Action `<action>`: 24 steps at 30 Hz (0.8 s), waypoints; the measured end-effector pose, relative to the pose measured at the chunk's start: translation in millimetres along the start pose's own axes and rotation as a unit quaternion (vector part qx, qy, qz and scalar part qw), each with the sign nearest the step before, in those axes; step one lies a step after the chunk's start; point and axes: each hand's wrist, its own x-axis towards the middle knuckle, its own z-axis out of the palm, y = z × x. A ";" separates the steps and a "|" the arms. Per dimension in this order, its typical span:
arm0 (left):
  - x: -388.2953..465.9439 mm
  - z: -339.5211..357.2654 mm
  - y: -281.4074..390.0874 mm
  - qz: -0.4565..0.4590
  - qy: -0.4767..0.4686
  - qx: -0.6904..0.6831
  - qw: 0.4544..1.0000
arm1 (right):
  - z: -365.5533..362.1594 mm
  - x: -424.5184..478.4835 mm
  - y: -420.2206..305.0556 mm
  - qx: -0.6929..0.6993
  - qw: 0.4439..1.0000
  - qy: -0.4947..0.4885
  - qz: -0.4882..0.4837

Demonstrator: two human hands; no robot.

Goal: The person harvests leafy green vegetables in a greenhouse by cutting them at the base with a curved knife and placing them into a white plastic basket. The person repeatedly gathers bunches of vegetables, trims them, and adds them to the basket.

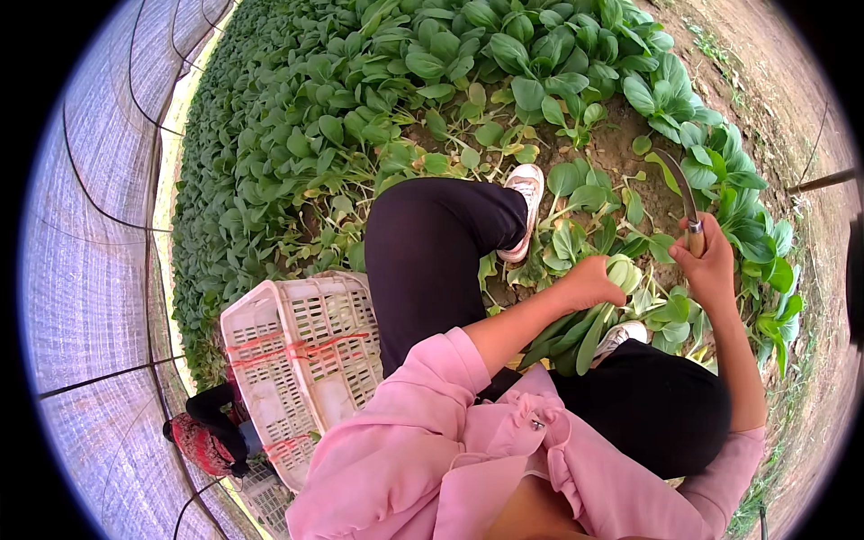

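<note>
My left hand (594, 283) grips a bok choy head (622, 273) by its pale base, with the green leaves hanging back toward my lap. To the right, my right hand (705, 260) is closed around the wooden handle of a sickle (685, 185), whose curved blade points up and away from the bok choy. Loose leaves and cut plants (570, 239) lie on the soil between my shoes, in front of both hands.
White plastic crates (331, 337) with red string stand at my left side. Dense bok choy (283, 135) grows ahead and to the left, with a narrower row at right beside a dirt path (803, 223). Another person (209, 435) bends at lower left near a crate.
</note>
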 end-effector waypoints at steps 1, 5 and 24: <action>-2.2 0.4 2.9 0.027 0.023 -0.008 0.999 | -7.1 1.5 -15.5 -0.045 0.999 0.006 -0.015; -15.3 -3.1 36.3 0.144 0.074 -0.120 0.979 | -17.6 8.0 -47.7 -0.227 0.971 -0.064 -0.032; -26.6 3.7 51.7 0.164 -0.110 -0.226 0.954 | 38.7 -21.8 -43.2 0.311 0.949 0.025 0.045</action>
